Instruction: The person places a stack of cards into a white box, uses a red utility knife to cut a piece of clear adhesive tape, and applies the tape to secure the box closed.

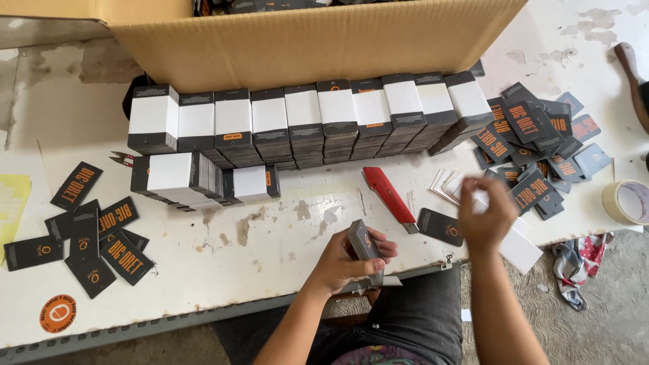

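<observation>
Black card tags, one stack (365,249): clasped on edge in the left hand (348,260), fingers curled round it, above the white table's (270,270) near edge. Right hand (485,215): blurred, raised over a white paper strip (517,247); grip cannot be told. Adjacent: red utility knife (389,197), banded tag bundles (304,125), cardboard box (318,40).

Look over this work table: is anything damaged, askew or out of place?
Yes. The white table has chipped, peeling paint. Two banded card stacks lie tipped in front of the upright row. Loose black tags lie scattered in a heap at right.
</observation>
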